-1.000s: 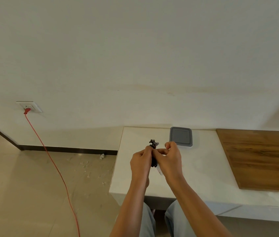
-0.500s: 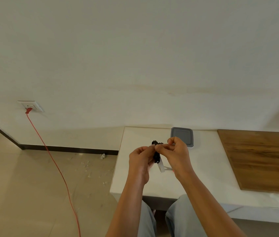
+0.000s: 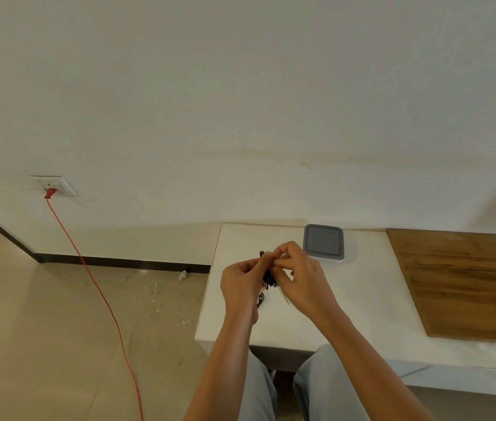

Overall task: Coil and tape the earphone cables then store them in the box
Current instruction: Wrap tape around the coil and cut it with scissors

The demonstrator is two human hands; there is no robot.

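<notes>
A small bundle of coiled black earphone cable [image 3: 269,280] hangs between my two hands above the white counter [image 3: 362,299]. My left hand [image 3: 242,285] grips the bundle from the left with curled fingers. My right hand [image 3: 300,279] pinches the bundle's top, and a pale strip of tape [image 3: 285,298] sticks out below its fingers. Most of the coil is hidden behind my fingers. A grey lidded box [image 3: 324,241] sits on the counter just beyond my right hand, against the wall.
A wooden board [image 3: 465,284] is set into the counter on the right. A red cord [image 3: 95,287] runs from a wall socket [image 3: 54,185] down across the tiled floor on the left. My knees show under the counter's front edge.
Both hands have shifted slightly right and up with the bundle. My right-hand fingers have moved over the top of the coil, and the tape strip now hangs lower beneath them.
</notes>
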